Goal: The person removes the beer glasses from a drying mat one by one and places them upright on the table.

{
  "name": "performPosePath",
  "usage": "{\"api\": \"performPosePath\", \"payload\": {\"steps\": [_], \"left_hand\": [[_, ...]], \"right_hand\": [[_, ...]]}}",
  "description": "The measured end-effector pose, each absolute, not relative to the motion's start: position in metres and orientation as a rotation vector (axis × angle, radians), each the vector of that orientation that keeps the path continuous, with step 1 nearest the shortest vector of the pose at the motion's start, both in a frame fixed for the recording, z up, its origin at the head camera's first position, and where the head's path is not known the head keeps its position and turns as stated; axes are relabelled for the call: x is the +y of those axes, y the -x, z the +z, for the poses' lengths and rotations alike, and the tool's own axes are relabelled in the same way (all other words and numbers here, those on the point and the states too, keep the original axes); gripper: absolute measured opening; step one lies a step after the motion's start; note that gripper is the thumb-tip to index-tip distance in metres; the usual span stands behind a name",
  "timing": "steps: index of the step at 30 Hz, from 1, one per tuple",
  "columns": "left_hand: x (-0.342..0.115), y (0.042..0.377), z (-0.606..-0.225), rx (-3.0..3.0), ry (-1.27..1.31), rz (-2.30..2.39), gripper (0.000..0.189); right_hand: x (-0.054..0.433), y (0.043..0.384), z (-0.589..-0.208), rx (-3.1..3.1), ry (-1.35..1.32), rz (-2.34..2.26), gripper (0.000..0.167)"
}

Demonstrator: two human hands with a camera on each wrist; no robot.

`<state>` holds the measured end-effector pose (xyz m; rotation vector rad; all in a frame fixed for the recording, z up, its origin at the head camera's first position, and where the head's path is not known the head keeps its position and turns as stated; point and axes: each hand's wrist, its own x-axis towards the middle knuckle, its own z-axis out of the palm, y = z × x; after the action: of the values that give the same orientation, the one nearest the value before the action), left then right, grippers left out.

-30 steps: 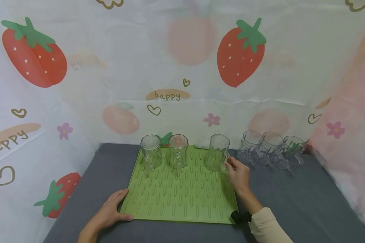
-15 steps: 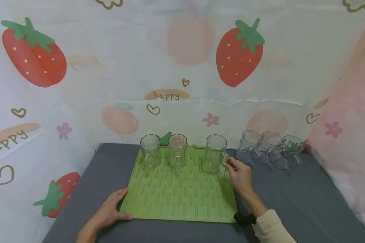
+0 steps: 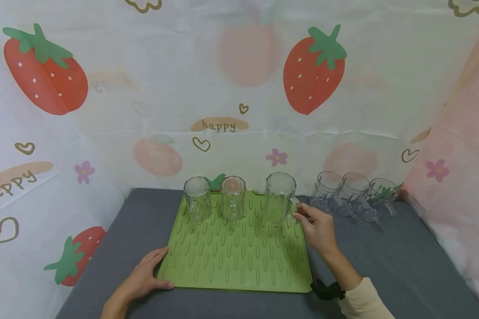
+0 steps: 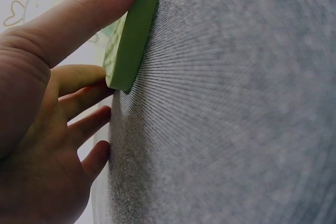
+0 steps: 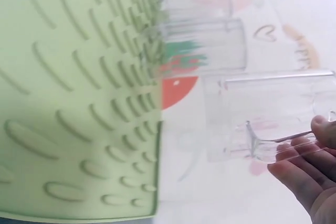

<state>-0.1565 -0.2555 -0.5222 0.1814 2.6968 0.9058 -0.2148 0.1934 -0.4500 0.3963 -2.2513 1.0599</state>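
My right hand (image 3: 319, 229) pinches the handle of a clear glass mug (image 3: 278, 199) over the back right of a green ridged mat (image 3: 231, 261). In the right wrist view a gap shows between this mug's lower end and the mat's edge. To its left, two more glass mugs (image 3: 197, 199) stand side by side at the back of the mat, handles towards me. My left hand (image 3: 141, 275) rests at the mat's front left corner; in the left wrist view its thumb lies on the edge and the fingers are loosely extended beside it.
On the grey cloth (image 3: 383, 261) right of the mat, three clear glass mugs (image 3: 355, 192) stand in a close row near the back. Behind the table hangs a white curtain (image 3: 175, 79) printed with strawberries, with further panels at both sides.
The right hand's mug has shifted a little left and then risen slightly, its handle still pinched. The left hand and the other mugs have stayed in place.
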Motion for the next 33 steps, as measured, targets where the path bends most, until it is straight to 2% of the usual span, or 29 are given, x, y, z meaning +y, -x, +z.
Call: {"api": "performPosePath", "payload": {"steps": [13,33], "left_hand": [[-0.256,0.158,-0.524,2.712,-0.195,0.91,0.104],[-0.256,0.157,-0.525,2.719,-0.207,0.908,0.103]], "right_hand": [[0.187,0.195,-0.415,-2.297,-0.468,1.092,0.018],[0.177,0.171,-0.386,-2.265,-0.591,1.221,0.02]]}}
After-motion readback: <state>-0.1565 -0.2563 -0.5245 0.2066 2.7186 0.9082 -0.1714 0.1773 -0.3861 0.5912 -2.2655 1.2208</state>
